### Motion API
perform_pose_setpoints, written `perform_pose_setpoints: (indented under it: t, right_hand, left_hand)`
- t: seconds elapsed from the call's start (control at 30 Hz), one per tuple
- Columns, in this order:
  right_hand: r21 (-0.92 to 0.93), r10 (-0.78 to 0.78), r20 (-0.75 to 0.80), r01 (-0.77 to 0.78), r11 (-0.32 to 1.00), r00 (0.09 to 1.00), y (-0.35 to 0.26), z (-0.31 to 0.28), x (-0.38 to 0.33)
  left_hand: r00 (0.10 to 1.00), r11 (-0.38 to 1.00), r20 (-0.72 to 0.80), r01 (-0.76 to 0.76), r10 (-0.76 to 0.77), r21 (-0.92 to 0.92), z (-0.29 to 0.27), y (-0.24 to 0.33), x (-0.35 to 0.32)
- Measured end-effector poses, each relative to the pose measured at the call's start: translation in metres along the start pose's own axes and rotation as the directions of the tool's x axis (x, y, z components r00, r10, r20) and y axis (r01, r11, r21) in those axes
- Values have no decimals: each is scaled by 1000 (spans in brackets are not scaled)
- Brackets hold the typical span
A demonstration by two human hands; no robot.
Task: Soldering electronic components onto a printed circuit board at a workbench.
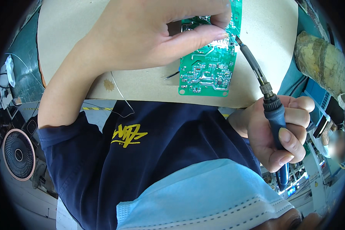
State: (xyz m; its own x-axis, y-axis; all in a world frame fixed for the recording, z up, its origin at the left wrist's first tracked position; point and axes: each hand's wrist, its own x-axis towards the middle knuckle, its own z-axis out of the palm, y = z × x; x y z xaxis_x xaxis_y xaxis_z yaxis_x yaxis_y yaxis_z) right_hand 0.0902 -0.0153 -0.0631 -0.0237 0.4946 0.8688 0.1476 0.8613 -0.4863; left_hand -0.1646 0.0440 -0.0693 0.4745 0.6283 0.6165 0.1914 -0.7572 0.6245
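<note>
A green circuit board (209, 69) with shiny solder joints and small parts lies on the brown cardboard sheet (149, 84). My left hand (142, 36) reaches across its upper part, thumb and finger pinched together near the board's right side. Whatever is in that pinch is too small or hidden to make out. In my right hand (295, 119) is a soldering iron (253, 63) with a dark blue handle, its tip at the right edge of the board, close to my left thumb. A thin silvery wire (120, 92) hangs from under my left wrist over the cardboard's near edge.
Black lead ends (171, 75) stick out left of the board. A tape-wrapped bundle (321, 63) lies at the right on the green bench mat (25, 76). Beyond the bench, a round fan (18, 154) stands at lower left. Another person (335, 145) is at far right.
</note>
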Motion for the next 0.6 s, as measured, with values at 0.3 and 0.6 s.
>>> perform_pose_setpoints:
  t: [0.3, 0.6]
  right_hand:
    - [35, -7, -83, 10, 999, 997, 1, 9, -2]
    - [30, -5, -53, 6, 1000, 999, 0, 7, -2]
  left_hand:
    - [998, 997, 0, 66, -66, -38, 1, -1, -2]
    - [1000, 1000, -15, 19, -20, -18, 1, 1, 0]
